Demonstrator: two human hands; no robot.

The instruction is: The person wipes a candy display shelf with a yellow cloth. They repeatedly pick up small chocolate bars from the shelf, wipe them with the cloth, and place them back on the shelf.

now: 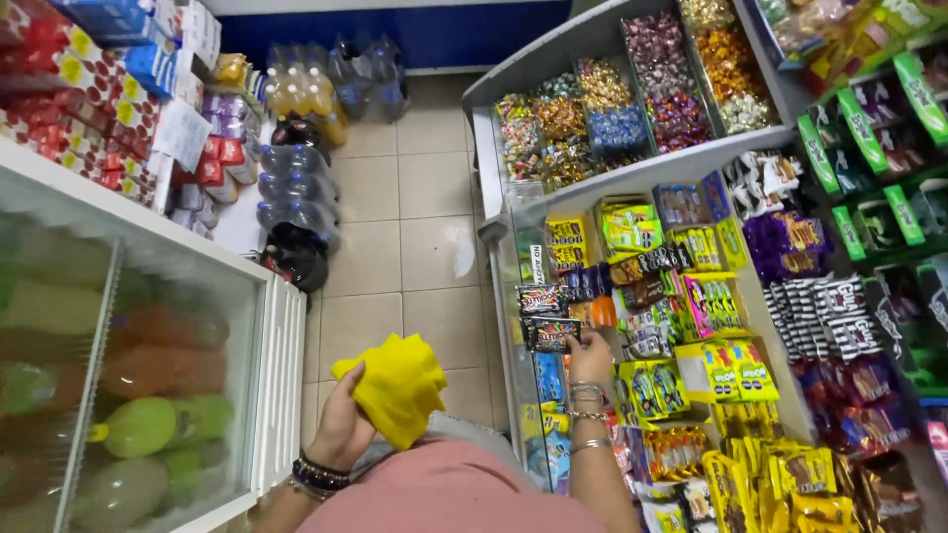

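My left hand (343,426) grips a crumpled yellow cloth (395,387), held over the tiled floor in front of my pink top. My right hand (591,357) reaches to the candy shelf and pinches a dark snack packet (549,334) at the shelf's front edge. A second dark packet (541,299) sits just above it. Both wrists wear bracelets.
A white chest freezer (278,375) with a glass lid stands at left, coloured items inside. Shelves of sweets and snack boxes (681,296) fill the right. Bins of wrapped candies (632,99) sit above. Packs of bottles (296,188) line the beige tiled aisle (415,217).
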